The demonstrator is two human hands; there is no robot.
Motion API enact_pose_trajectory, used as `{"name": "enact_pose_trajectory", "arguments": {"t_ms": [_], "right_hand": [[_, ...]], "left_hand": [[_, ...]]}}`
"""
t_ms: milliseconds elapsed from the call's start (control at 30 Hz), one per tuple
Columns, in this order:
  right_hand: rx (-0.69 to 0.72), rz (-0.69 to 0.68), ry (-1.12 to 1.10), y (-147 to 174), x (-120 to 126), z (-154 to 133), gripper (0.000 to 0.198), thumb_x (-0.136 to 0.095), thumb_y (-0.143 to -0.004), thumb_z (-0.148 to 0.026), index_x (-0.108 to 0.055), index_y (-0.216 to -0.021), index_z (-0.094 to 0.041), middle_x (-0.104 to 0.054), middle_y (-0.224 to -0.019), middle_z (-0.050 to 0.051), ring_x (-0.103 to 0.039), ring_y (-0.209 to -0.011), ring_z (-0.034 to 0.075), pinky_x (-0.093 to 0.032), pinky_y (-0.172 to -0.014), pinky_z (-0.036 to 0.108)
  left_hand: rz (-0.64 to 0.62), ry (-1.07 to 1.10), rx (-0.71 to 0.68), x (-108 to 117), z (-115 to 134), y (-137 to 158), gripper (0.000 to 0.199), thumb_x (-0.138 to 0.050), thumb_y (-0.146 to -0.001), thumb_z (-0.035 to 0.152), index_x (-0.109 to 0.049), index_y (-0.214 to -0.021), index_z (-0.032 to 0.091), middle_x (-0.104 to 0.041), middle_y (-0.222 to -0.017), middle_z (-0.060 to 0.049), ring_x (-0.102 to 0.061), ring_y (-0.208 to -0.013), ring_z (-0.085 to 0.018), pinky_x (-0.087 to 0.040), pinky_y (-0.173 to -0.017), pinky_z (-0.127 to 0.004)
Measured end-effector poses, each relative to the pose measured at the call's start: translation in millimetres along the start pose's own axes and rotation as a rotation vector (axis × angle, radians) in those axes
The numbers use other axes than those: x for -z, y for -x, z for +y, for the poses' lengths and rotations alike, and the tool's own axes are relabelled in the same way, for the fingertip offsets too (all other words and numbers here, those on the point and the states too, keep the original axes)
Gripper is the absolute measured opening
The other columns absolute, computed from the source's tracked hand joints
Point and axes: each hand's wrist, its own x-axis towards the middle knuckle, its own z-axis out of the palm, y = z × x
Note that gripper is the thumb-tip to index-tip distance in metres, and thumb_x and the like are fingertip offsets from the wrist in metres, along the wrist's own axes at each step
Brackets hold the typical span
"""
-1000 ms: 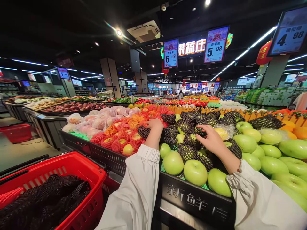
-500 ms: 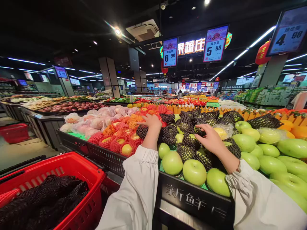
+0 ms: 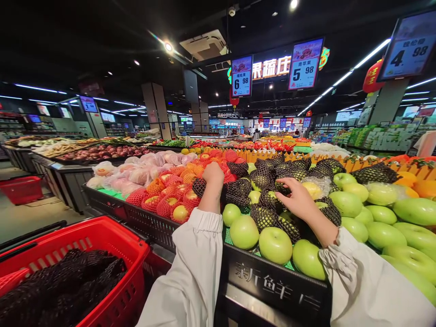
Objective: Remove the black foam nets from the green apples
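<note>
My left hand (image 3: 214,174) is over the border between red apples in red foam nets (image 3: 163,204) and green apples in black nets (image 3: 261,178). Its fingers curl down out of sight, so anything in them is hidden. A black-netted fruit (image 3: 199,186) lies just left of that wrist. Over the green apples, my right hand (image 3: 298,199) has its thumb and forefinger apart. Its fingertips are close to a black-netted apple (image 3: 269,198); contact is unclear. Bare green apples (image 3: 275,244) line the front of the black crate (image 3: 272,277).
A red shopping basket (image 3: 116,231) with black netting (image 3: 64,286) inside stands at lower left. Bagged pale fruit (image 3: 143,170) lies left of the red apples. Large green fruit (image 3: 415,211) is heaped at right. Price screens (image 3: 305,63) hang above.
My left hand has gone from outstretched fingers to curled ones, at nearly the same place. My right hand has hardly moved.
</note>
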Motion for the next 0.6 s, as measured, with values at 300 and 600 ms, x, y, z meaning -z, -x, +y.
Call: {"name": "enact_pose_trajectory", "arguments": {"t_ms": [300, 600], "right_hand": [[0.047, 0.026, -0.013, -2.5, -1.7, 5.1, 0.039, -0.062, -0.084, -0.033, -0.067, -0.12, -0.018, -0.065, -0.123, 0.014, -0.066, -0.103, 0.029, -0.058, -0.081, 0.043], [0.126, 0.128, -0.092, -4.5, 3.7, -4.7, 0.037, -0.056, -0.083, -0.038, -0.07, -0.11, -0.016, -0.067, -0.113, 0.013, -0.066, -0.094, 0.027, -0.054, -0.065, 0.037]], "left_hand": [[-0.09, -0.056, -0.072, -1.0, 5.5, 12.2, 0.044, -0.039, -0.097, 0.008, -0.061, -0.135, 0.006, -0.062, -0.138, -0.025, -0.062, -0.128, -0.032, -0.051, -0.097, -0.039], [-0.082, -0.283, -0.132, 26.9, -32.4, 86.7, 0.068, -0.071, -0.088, 0.037, -0.047, -0.149, 0.02, -0.029, -0.161, -0.028, -0.047, -0.139, -0.047, -0.047, -0.105, -0.055]]}}
